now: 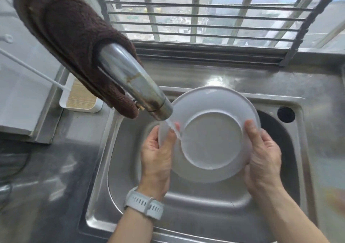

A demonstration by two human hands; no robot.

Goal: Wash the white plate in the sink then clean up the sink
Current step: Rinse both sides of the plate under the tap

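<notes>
Over the sink basin, the left hand clasps the left rim of the white plate, its thumb lying on the surface that faces the camera and its fingers hidden behind. A pale, perforated watch strap circles that wrist. The right hand grips the opposite rim the same way, thumb on the near surface, palm curled around the edge. Held between the two hands, the plate is round, smooth and matte white, with its underside turned up toward the camera: the raised circular foot ring shows plainly. It is tilted, far edge higher, and hangs above the basin rather than resting in it.

A thin stream of water runs from the faucet onto the plate's left part, just by the left thumb. The faucet spout is tubular brushed metal with brownish staining, and a brown, nubby cloth drapes over it. The sink is stainless steel with rounded corners, set into a steel tabletop. Behind lies a barred window; at left stands a white holder.
</notes>
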